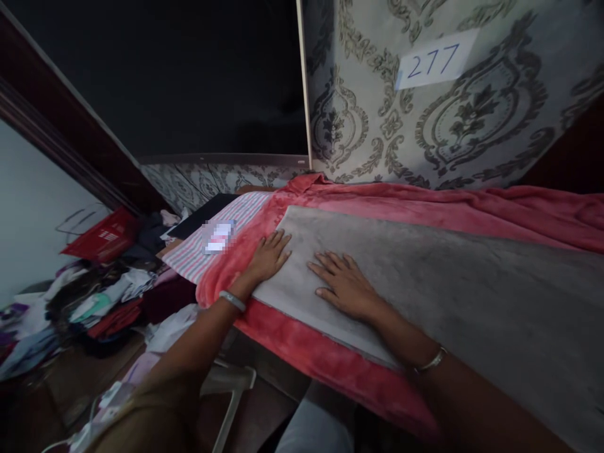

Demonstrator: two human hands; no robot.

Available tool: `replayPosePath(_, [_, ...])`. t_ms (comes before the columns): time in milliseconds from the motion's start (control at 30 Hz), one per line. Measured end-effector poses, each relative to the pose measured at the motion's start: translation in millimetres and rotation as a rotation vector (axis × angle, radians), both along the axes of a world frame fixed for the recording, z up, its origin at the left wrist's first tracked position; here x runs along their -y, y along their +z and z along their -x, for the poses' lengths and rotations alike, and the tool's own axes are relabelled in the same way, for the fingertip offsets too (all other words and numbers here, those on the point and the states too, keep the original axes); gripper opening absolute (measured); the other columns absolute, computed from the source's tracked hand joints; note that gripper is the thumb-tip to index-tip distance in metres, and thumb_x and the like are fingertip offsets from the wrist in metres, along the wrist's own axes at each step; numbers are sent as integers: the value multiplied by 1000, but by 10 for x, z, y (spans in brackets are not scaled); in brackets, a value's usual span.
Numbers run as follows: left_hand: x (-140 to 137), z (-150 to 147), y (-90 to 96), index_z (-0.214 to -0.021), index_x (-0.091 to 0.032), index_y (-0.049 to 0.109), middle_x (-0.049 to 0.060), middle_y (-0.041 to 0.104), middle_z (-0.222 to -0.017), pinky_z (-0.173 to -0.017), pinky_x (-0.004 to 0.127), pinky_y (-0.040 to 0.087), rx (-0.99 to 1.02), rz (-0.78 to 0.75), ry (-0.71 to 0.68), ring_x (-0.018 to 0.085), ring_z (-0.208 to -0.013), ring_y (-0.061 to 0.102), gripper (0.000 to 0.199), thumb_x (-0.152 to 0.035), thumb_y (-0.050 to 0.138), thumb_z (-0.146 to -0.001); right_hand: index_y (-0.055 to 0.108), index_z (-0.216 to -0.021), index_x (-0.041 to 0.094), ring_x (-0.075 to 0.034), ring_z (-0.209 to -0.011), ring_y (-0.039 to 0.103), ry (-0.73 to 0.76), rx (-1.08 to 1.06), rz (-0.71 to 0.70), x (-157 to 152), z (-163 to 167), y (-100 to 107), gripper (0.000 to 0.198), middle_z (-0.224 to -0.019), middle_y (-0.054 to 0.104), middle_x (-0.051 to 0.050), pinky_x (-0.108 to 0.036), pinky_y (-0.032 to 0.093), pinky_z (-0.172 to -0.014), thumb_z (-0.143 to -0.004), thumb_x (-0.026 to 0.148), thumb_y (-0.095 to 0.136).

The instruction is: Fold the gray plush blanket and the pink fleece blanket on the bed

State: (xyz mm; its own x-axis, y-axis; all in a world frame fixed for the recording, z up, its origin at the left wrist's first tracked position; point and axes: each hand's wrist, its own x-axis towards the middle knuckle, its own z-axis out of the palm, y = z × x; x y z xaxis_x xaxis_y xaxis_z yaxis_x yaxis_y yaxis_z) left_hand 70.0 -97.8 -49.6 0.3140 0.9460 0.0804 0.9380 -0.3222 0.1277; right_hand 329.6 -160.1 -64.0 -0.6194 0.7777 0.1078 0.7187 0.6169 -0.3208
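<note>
A long grey cloth [425, 270] lies spread flat over a pinkish-red plush blanket [302, 349], which drapes over the front edge of the surface beneath. At the cloth's left end rests my left hand [270, 257], palm down with fingers spread, close to its edge. Farther right, my right hand [346, 286] presses flat on the grey cloth, fingers apart. Neither hand grips anything. Left of the blanket is a striped cloth [189, 258] with a small blurred-out item [219, 236] on it.
A large dark screen [189, 82] hangs behind, beside patterned wallpaper bearing a paper marked 277 [434, 60]. Heaped clothes [108, 302] and a red bag [101, 236] lie at the left. Below, a pale chair or stool [231, 380] stands near my legs.
</note>
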Motion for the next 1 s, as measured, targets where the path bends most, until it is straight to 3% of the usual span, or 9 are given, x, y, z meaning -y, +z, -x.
replayPosePath(200, [2, 27, 37, -151, -23, 41, 10, 32, -162, -122, 48, 23, -35, -47, 5, 24, -151, 25, 55, -37, 39, -98, 38, -155, 28, -30, -151, 18, -5, -51, 19, 8, 9, 46, 60, -164, 25, -7, -57, 10, -121, -97, 44, 48])
replayPosePath(333, [-278, -95, 269, -145, -19, 49, 13, 43, -156, -119, 47, 30, -88, 95, 78, 27, -146, 37, 57, -42, 48, -93, 40, -153, 21, -22, -146, 32, -88, -350, 10, -81, 62, 43, 59, -157, 40, -9, -45, 20, -121, -96, 35, 49])
replayPosePath(500, [-797, -862, 530, -147, -18, 48, 9, 47, -154, -117, 36, 33, 25, -3, -41, 23, -143, 42, 57, -40, 41, -95, 47, -142, 16, -20, -122, 55, -491, -920, -8, -252, 50, 43, 49, -137, 58, -12, -36, 42, -107, -96, 26, 34])
replayPosePath(567, [-892, -1235, 500, -147, -15, 46, 11, 46, -154, -117, 35, 33, 64, -12, -79, 21, -143, 42, 57, -38, 38, -96, 52, -134, 18, -21, -115, 57, -607, -1074, -59, -272, 24, 47, 43, -128, 61, -12, -38, 45, -102, -97, 29, 32])
replayPosePath(667, [-891, -1616, 312, -147, -15, 47, 15, 43, -155, -118, 47, 31, 50, -13, -66, 26, -146, 38, 56, -37, 38, -96, 56, -122, 21, -21, -109, 57, -651, -1233, -142, -269, 10, 45, 35, -118, 62, -10, -36, 48, -96, -95, 32, 36])
replayPosePath(800, [-806, -1736, 74, -150, -18, 42, 16, 32, -161, -119, 59, 23, -45, -43, -25, 31, -150, 28, 58, -38, 36, -96, 58, -113, 23, -21, -105, 57, -618, -1253, -187, -246, 40, 49, 28, -112, 62, -9, -35, 49, -93, -94, 30, 38])
replayPosePath(900, [-794, -1720, 57, -153, -20, 38, 14, 28, -163, -119, 57, 23, -125, -37, -16, 29, -151, 25, 59, -39, 31, -98, 58, -114, 23, -20, -109, 56, -599, -1164, -229, -237, 21, 97, 28, -113, 61, -9, -35, 48, -96, -94, 26, 39])
replayPosePath(1000, [-811, -1727, 106, -155, -19, 34, 13, 25, -164, -120, 55, 23, -153, -6, -11, 28, -152, 22, 61, -40, 31, -98, 56, -128, 22, -21, -124, 50, -566, -898, -251, -250, -106, 182, 38, -128, 59, -10, -39, 40, -109, -92, 22, 43])
